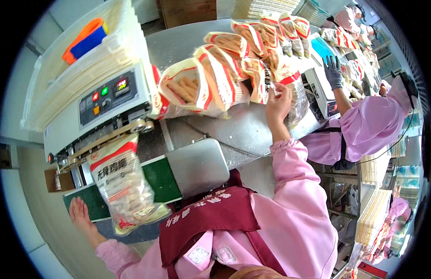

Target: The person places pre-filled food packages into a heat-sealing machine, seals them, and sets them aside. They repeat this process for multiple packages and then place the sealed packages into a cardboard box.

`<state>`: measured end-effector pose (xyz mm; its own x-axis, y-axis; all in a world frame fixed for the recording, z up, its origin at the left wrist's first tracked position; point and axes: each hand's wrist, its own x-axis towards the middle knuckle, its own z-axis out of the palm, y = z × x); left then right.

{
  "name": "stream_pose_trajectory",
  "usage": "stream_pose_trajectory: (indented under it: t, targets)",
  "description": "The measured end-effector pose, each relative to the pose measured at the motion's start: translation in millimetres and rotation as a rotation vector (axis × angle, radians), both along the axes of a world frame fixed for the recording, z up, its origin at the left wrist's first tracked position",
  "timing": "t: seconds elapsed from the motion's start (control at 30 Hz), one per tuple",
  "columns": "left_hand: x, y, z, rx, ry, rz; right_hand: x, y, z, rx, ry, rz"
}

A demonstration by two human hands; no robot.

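Note:
My left hand (81, 215) is open, fingers stretched out, at the left end of the green conveyor belt (159, 179). Beside it, a filled clear bag (131, 195) with red and cream printing hangs with its top edge in the bag sealer (111, 100) and its body over the belt. My right hand (279, 106) reaches forward to the steel table, fingertips pinched on the upper edge of an upright plastic bag (258, 79). Several open bags stand around it. The nearest open bag (185, 88) shows tan stick-shaped food pieces inside.
Stacked clear plastic trays (99, 56) stand behind the sealer, an orange and blue object (87, 41) inside. A metal plate (199, 162) adjoins the belt. At right, a co-worker in pink (369, 123) holds out a grey-gloved hand (333, 73) near a white scale (322, 90).

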<state>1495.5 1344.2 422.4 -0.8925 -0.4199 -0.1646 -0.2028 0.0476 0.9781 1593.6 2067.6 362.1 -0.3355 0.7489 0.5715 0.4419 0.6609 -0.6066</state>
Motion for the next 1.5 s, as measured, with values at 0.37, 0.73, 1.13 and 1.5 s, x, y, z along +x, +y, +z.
stream_pose_trajectory:
  t: [0.37, 0.73, 1.13, 1.5]
  targets:
    - [23, 91, 36, 0.02, -0.018, -0.058, -7, 118, -28, -0.095, -0.39, -0.243]
    - [7, 251, 60, 0.095, 0.022, -0.655, 113, -25, 148, -0.52, 1.034, 0.572]
    - [10, 286, 29, 0.7, 0.158, -0.963, 36, -205, 83, -1.064, 0.811, 0.744]
    - [-19, 290, -19, 0.514, 0.117, -0.564, 6, -171, 54, -1.048, 0.535, 0.742]
